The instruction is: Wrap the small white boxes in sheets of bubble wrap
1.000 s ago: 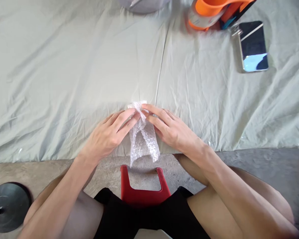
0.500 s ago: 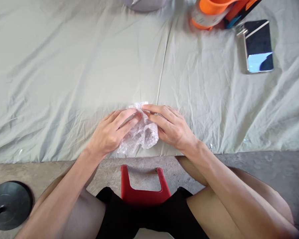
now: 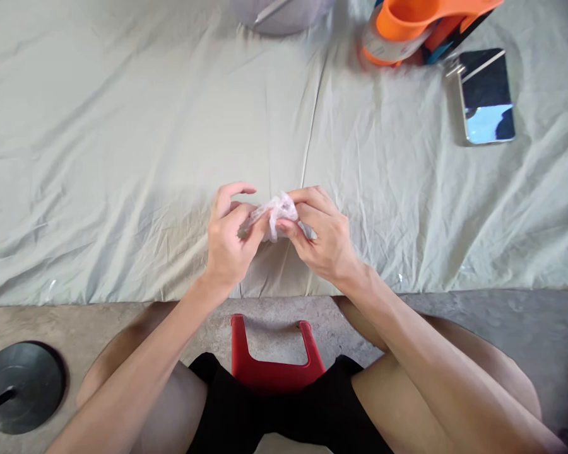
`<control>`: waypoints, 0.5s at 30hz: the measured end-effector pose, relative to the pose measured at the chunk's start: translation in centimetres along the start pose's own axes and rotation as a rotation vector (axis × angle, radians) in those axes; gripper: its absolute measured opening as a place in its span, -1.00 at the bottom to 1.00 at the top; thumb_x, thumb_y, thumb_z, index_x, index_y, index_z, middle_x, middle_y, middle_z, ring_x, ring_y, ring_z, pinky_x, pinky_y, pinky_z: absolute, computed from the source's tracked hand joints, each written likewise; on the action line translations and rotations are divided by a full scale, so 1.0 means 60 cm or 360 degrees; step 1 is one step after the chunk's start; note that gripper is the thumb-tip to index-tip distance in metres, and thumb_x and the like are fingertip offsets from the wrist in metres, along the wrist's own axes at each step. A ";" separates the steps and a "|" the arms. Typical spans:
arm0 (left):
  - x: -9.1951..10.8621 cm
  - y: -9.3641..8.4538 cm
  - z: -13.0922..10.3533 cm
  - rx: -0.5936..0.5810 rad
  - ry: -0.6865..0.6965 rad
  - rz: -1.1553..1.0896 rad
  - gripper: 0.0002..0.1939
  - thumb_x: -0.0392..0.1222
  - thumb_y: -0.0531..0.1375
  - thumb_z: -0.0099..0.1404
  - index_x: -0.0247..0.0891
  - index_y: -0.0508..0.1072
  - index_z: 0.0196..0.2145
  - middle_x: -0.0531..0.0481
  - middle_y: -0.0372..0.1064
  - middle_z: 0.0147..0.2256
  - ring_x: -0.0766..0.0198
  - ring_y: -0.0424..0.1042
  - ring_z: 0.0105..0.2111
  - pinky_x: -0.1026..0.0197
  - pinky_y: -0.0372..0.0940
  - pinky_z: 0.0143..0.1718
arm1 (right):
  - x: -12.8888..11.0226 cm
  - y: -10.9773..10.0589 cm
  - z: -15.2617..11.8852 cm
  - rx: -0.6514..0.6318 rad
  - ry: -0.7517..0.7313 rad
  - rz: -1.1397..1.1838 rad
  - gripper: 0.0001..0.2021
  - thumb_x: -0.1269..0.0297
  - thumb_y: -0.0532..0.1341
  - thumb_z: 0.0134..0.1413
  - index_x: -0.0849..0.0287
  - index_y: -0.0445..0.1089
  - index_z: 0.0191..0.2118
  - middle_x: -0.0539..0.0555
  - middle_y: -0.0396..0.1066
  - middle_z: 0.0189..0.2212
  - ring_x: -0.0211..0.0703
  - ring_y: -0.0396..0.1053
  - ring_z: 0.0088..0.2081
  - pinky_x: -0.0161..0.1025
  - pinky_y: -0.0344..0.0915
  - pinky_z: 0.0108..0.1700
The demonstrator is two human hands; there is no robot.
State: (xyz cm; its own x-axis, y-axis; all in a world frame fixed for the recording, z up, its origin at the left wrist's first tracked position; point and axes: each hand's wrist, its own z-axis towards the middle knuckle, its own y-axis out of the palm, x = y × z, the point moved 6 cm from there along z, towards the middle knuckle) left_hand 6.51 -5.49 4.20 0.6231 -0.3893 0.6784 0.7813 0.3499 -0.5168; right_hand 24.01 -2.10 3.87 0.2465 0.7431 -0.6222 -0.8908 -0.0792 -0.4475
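A crumpled piece of clear bubble wrap (image 3: 280, 208) is bunched between my two hands, just above the near part of the cloth-covered table. My left hand (image 3: 231, 233) pinches its left side between thumb and fingers, with the index finger raised and curled. On the other side, my right hand (image 3: 322, 230) grips the wrap with thumb and fingertips. Much of the wrap is hidden behind the fingers, and whether anything lies inside it I cannot tell.
A pale green-grey cloth (image 3: 146, 126) covers the table. A phone (image 3: 487, 94) lies at the right, near an orange holder with a tape roll (image 3: 397, 38). A greyish round container (image 3: 284, 16) stands at the back. Below are a red stool (image 3: 279, 372) and a round black base (image 3: 21, 388).
The bubble wrap, spread loosely toward the table edge before, is now gathered into a smaller bunch. My left hand has turned thumb-up and moved right; my right hand has closed around its side.
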 end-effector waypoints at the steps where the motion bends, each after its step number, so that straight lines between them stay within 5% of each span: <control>1: 0.000 0.004 0.000 -0.0003 -0.0092 -0.0020 -0.65 -0.08 0.27 0.67 -0.18 0.46 -0.34 -0.13 0.61 -0.04 0.22 0.54 -0.23 0.13 0.47 -0.21 | 0.001 0.003 0.002 0.0014 0.0069 0.0002 -0.69 0.14 0.26 0.68 0.05 0.39 -0.24 0.08 0.62 -0.12 -0.08 0.55 -0.12 -0.05 0.54 -0.04; 7: 0.006 0.021 -0.018 0.0248 -0.0404 -0.0087 -0.81 -0.14 0.23 0.66 -0.15 0.44 -0.19 -0.03 0.58 -0.16 0.24 0.59 -0.19 0.17 0.52 -0.12 | 0.009 0.008 0.008 0.0241 0.0459 0.0213 -0.74 0.33 0.40 0.45 -0.03 0.30 0.02 -0.07 0.42 -0.20 -0.17 0.49 -0.22 -0.14 0.56 -0.11; 9: 0.004 0.028 -0.024 0.0332 -0.0451 -0.0146 -0.86 -0.07 0.23 0.68 -0.12 0.44 0.07 0.00 0.54 -0.17 0.24 0.58 -0.20 0.17 0.52 -0.13 | 0.004 0.006 0.009 0.0286 0.0428 0.0199 -0.69 0.40 0.39 0.42 -0.05 0.29 0.06 -0.09 0.39 -0.19 -0.22 0.47 -0.24 -0.19 0.55 -0.15; 11: 0.000 0.034 -0.025 0.0362 -0.0466 -0.0229 -0.64 -0.06 0.25 0.68 -0.07 0.31 0.30 0.05 0.47 -0.18 0.26 0.56 -0.23 0.18 0.51 -0.15 | -0.001 0.007 0.010 0.0242 0.0375 0.0122 -0.73 0.45 0.36 0.42 -0.04 0.32 0.02 -0.09 0.42 -0.19 -0.23 0.48 -0.24 -0.21 0.53 -0.15; 15: 0.005 0.029 -0.012 0.0460 -0.0320 -0.0241 -0.78 -0.29 0.30 0.56 -0.06 0.40 0.06 0.03 0.40 -0.09 0.29 0.48 -0.20 0.17 0.49 -0.10 | -0.007 0.011 0.007 0.0119 0.0314 -0.0058 -0.86 0.45 0.27 0.54 0.01 0.45 -0.05 -0.02 0.52 -0.15 -0.18 0.53 -0.16 -0.16 0.54 -0.10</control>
State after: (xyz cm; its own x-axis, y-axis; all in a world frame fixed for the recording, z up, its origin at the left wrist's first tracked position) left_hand 8.09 -5.62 3.10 0.4595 -0.2898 0.8396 0.8036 0.5383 -0.2540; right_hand 23.17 -2.19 4.13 0.3422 0.5995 -0.7235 -0.9040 0.0000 -0.4276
